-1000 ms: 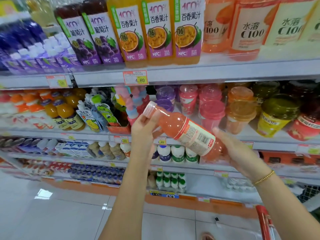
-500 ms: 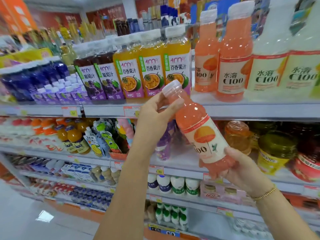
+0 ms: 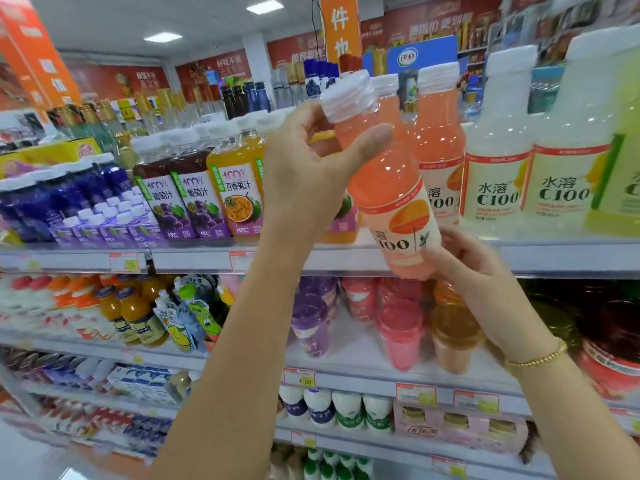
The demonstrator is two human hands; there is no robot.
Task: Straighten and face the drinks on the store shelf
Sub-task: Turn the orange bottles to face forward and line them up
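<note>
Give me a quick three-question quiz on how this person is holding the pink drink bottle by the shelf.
1. True or false: the pink bottle is held tilted, its white cap leaning left.
2. The right hand holds the bottle's: A. cap B. base C. nothing
3. Which part of the bottle does the left hand grip?
Key: 1 true; 2 B; 3 the neck, just below the cap.
</note>
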